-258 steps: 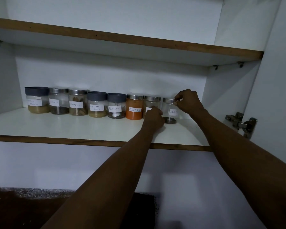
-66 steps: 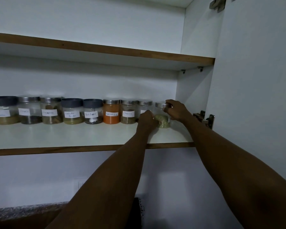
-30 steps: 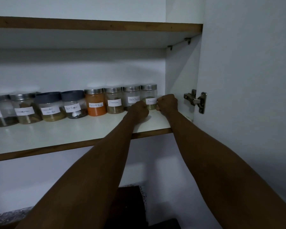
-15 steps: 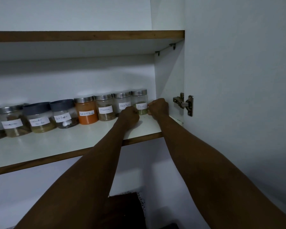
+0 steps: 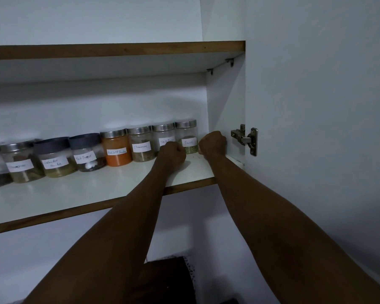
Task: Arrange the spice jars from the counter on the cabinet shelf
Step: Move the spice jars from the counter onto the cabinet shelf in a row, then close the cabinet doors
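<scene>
A row of round, clear spice jars stood along the back edge of the white, smooth shelf, whose front edge was a brown wood strip. At the right end, close to the back right corner, stood the fennel jar, with a brushed metal lid, a white paper label and greenish seeds at the bottom. Touching it on the left was a second metal-lidded jar, its label half hidden. Next came the cinnamon jar with brown pieces, then the chilli jar, filled with orange powder. Left of that stood the pepper jar and the coriander jar, both with dark matte lids, and more metal-lidded jars ran on toward the left edge.

The left hand was curled into a fist, knuckles up, resting on the shelf just in front of the second jar and covering its lower part. The right hand was also curled into a fist, just right of the fennel jar; whether it touched the glass could not be told. Neither hand held anything that showed.

A metal hinge joined the cabinet's right wall to the open white door. An upper shelf with the same wood edge ran above.
</scene>
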Tool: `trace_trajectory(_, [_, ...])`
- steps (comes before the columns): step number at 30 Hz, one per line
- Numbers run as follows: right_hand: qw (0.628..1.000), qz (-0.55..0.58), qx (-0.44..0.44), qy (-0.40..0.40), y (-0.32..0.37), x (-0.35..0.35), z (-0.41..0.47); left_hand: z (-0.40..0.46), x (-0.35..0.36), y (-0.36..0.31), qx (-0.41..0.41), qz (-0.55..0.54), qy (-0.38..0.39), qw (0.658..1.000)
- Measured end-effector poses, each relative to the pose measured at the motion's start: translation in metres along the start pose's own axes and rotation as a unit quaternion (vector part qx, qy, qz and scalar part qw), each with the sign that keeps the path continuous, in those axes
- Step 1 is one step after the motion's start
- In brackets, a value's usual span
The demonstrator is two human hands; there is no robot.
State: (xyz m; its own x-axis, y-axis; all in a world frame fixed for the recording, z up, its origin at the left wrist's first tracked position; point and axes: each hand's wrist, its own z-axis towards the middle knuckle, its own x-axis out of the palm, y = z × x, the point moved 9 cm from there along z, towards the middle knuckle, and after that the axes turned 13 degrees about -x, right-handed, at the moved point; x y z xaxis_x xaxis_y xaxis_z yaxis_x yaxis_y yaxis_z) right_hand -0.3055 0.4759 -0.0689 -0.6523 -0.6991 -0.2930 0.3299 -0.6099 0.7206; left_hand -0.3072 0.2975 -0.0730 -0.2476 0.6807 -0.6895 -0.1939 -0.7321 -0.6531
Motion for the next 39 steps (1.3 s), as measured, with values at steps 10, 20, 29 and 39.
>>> trace_trajectory(10, [0.999,-0.04,-0.016,0.002,0.01,-0.006,-0.019,-0.048,-0.003,-0.014,0.009,0.183,-0.001,0.983])
trace_trajectory(20, [0.946,-0.259,-0.162,0.104,0.067,-0.045,-0.13,-0.164,-0.06,0.025,0.071,0.225,-0.008,0.972])
trace_trajectory(29, [0.962,-0.021,-0.222,0.155,0.247,0.016,-0.292,-0.293,-0.25,0.103,0.071,0.034,-0.126,0.989])
trace_trajectory(39, [0.835,0.291,-0.401,0.24,0.599,0.094,-0.516,-0.489,-0.572,0.191,0.03,0.042,-0.482,0.875])
